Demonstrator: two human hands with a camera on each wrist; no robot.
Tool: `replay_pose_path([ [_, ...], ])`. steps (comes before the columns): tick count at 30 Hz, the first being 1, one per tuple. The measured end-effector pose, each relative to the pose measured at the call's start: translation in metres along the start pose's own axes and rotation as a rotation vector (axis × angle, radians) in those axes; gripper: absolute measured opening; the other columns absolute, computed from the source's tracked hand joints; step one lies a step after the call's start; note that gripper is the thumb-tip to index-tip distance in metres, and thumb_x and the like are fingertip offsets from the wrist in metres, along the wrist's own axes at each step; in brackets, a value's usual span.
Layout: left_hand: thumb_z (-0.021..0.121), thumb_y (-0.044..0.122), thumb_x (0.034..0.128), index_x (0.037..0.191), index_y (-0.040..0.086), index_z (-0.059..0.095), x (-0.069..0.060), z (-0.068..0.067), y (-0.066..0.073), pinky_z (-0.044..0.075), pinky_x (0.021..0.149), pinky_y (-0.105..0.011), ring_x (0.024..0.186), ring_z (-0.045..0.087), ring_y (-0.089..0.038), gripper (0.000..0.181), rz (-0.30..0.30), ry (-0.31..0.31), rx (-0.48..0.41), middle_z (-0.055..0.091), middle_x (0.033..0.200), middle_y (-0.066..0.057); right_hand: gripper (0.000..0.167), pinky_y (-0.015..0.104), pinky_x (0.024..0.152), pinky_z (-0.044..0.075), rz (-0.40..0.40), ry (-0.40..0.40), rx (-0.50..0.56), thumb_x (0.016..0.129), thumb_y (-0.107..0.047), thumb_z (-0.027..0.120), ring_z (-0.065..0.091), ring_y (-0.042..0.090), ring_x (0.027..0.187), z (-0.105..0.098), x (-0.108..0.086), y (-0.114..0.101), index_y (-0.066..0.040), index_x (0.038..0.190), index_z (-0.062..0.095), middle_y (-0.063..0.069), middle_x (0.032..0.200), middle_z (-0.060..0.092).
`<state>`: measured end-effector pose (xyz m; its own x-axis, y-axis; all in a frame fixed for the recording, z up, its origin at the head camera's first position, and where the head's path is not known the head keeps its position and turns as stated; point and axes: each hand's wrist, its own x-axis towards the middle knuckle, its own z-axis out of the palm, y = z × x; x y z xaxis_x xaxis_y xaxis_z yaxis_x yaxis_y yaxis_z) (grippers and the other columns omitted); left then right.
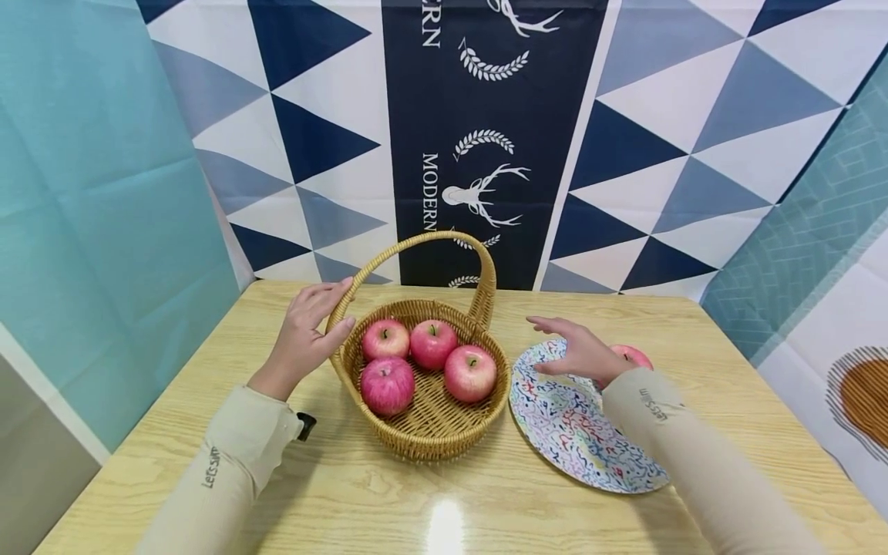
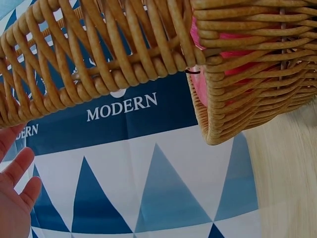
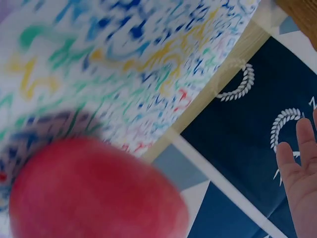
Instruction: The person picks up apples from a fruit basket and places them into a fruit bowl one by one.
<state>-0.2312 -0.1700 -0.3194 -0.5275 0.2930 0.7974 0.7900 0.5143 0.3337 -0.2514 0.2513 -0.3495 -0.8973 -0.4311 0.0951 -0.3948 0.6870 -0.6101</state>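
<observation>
A wicker basket with a tall arched handle stands mid-table, holding several red apples, among them a darker pink apple at its left. My left hand is at the left side of the handle, its fingers extended and not curled round it. In the left wrist view the fingertips lie beside the weave; contact is hard to tell. Over a round patterned placemat, my right hand hovers with fingers spread, holding nothing. One red apple sits on the placemat, partly hidden behind the right forearm in the head view.
The wooden table carries the basket and, to its right, the placemat. Behind it hangs a cloth backdrop with triangles and deer heads. Teal cloth covers the left wall. A dark band shows at the left sleeve.
</observation>
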Motion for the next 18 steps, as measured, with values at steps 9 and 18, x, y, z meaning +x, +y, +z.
replay_pose_path([
  [9,0.061,0.01,0.0822,0.129,-0.007,0.055,0.0,-0.001,0.002,0.033,0.093,-0.061,0.11,0.05,-0.041,0.051,-0.023,-0.008,0.001,0.065,0.114,-0.023,0.08,0.063,0.094,0.038,-0.176,0.056,-0.001,0.072,-0.022,0.078,0.049,0.046,0.116,0.021,0.015,-0.012,0.001,0.14,0.044,0.026,0.137,0.043],
  [18,0.06,0.014,0.084,0.129,-0.006,0.055,0.001,-0.001,0.002,0.033,0.092,-0.061,0.109,0.051,-0.042,0.05,-0.011,-0.003,0.002,0.064,0.115,-0.023,0.079,0.061,0.099,0.035,-0.263,0.023,0.072,0.071,-0.018,0.08,0.044,0.045,0.122,0.031,0.029,-0.032,0.003,0.138,0.045,0.027,0.138,0.04],
])
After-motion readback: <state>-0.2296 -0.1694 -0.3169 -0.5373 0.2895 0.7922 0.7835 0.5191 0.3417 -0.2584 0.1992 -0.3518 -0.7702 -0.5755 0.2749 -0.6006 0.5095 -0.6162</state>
